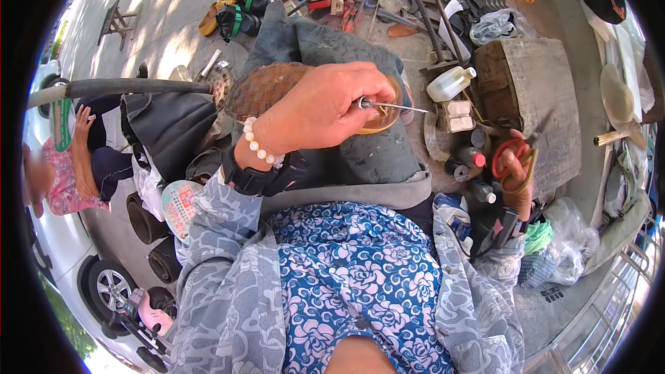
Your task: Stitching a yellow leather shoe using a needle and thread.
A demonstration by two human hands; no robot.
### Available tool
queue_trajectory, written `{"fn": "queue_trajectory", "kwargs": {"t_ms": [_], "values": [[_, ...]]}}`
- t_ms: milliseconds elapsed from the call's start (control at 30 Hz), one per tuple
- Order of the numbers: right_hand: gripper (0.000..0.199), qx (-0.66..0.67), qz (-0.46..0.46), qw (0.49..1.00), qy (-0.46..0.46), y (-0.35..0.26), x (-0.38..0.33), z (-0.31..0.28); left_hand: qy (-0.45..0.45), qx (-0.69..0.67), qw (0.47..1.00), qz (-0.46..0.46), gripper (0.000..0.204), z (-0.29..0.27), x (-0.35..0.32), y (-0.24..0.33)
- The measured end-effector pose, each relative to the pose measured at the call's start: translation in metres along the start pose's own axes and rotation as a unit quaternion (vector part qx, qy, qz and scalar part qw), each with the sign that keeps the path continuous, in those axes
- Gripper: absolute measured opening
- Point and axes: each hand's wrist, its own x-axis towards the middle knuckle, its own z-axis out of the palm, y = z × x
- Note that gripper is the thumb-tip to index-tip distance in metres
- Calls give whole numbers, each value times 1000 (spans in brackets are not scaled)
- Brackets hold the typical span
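Observation:
My left hand [332, 107], with a bead bracelet at its wrist, is closed over a brown woven shoe [267, 90] on my lap. From its fingers a thin metal awl [395, 106] points to the right; its handle is mostly hidden in the hand. The shoe lies on a dark, worn lap cloth [339, 38]. Off to the right, my right hand [514, 173] is closed with its fingers through the red loop handles of what look like scissors [500, 159]. Their blades cannot be made out. That hand is near a wooden box [547, 111] and apart from the shoe.
Small bottles [474, 158] and a pale plastic bottle [451, 84] stand between my lap and the box. Sandals [239, 21] and scattered tools [360, 7] lie ahead. A metal stand [433, 14] rises beyond my knees. Another person [80, 166] sits at the left.

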Motion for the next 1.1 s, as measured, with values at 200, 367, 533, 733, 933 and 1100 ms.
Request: {"fn": "queue_trajectory", "kwargs": {"t_ms": [200,367,533,733,933,1100], "values": [[58,-286,-118,940,-140,-28,-12,85,6,10,1000,-3,14,3,-1,-4],[54,-464,-225,830,-213,-55,-15,101,36,25,999,7,10,6,-3,-6],[53,-516,-251,799,-182,-69,-16,112,22,37,999,-10,9,5,-1,-3],[50,-569,-280,754,-172,-84,-10,123,24,44,999,-7,9,8,1,-4],[54,-628,-302,690,-195,-103,-5,130,35,65,997,0,7,11,2,-5],[48,-649,-339,652,-198,-100,2,128,33,72,997,-25,7,12,4,-4]]}}
